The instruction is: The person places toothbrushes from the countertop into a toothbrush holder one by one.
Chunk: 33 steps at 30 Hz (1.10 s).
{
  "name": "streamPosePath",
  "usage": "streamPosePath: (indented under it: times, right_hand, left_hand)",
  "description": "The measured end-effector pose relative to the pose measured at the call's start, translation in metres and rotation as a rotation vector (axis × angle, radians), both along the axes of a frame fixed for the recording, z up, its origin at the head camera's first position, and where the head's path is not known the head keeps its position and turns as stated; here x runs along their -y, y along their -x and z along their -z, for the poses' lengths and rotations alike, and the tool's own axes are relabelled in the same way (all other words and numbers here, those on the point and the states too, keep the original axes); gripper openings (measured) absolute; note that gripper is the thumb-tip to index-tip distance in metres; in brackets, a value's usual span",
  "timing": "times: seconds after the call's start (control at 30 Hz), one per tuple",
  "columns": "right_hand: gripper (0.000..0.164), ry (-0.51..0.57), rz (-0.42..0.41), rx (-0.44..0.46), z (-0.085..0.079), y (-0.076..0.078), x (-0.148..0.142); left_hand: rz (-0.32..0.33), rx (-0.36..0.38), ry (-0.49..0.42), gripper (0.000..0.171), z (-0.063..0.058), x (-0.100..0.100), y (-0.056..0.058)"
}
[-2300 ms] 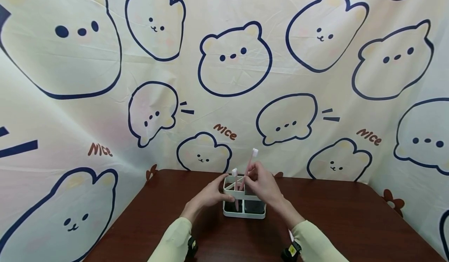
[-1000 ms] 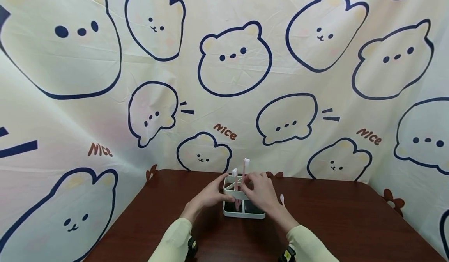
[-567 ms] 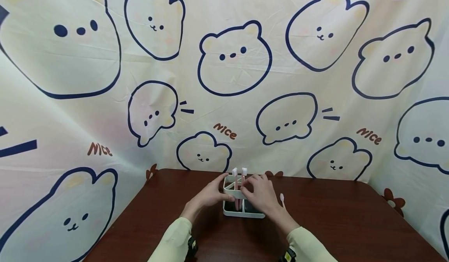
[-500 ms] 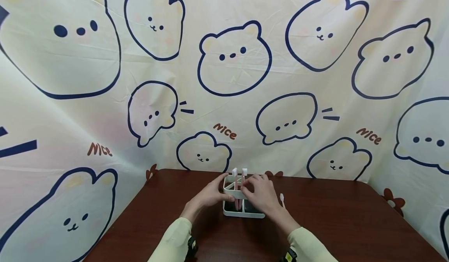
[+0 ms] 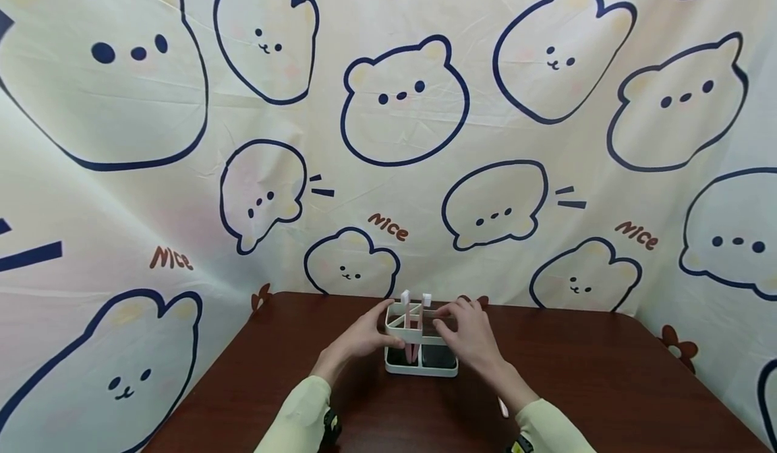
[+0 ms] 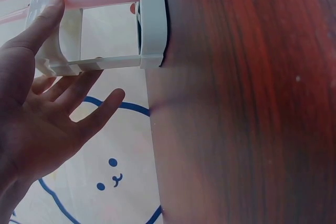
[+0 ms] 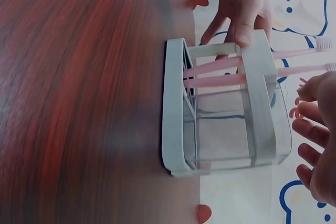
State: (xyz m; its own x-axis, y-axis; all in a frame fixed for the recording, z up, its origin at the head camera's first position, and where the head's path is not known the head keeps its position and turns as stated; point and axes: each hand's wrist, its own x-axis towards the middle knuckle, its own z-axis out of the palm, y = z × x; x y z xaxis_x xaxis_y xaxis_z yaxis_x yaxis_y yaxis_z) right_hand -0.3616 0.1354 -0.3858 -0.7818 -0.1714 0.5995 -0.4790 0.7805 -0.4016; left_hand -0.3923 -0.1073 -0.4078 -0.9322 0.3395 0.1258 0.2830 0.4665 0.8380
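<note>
A white toothbrush holder (image 5: 421, 372) stands on the table, with an upper frame and a low base. Two pink toothbrushes with white heads lean upright in its left part: one toothbrush (image 5: 407, 318) at the left, the other toothbrush (image 7: 220, 81) beside it. My left hand (image 5: 358, 342) grips the holder's left side, thumb on the front of the upper frame and fingers behind. My right hand (image 5: 470, 335) is at the holder's right side, fingers loosely bent and apart from the brushes; nothing is between them in the right wrist view.
A see-through cup (image 7: 223, 140) fills the holder's right part. Another toothbrush (image 5: 503, 407) lies on the brown table (image 5: 583, 385), partly hidden by my right forearm. A cloth with bear drawings (image 5: 407, 129) hangs behind the table.
My right hand has lowered a pink toothbrush into the holder beside the first, let go of it and moved right. The left hand keeps its grip on the holder.
</note>
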Motion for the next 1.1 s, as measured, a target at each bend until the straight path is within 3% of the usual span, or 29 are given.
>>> streamPosePath:
  times: [0.37, 0.93, 1.1]
  right_hand:
    - [0.012, 0.052, -0.005, -0.043, 0.003, -0.001, -0.017]
    - [0.014, 0.08, 0.01, 0.021, 0.009, -0.002, -0.041]
    - [0.016, 0.08, 0.031, 0.075, 0.01, -0.002, -0.046]
  left_hand:
    - [-0.011, 0.006, 0.006, 0.095, -0.001, 0.001, -0.002]
    - [0.001, 0.009, -0.003, 0.096, 0.0, 0.0, 0.0]
    - [0.003, 0.009, -0.002, 0.096, -0.001, 0.001, 0.0]
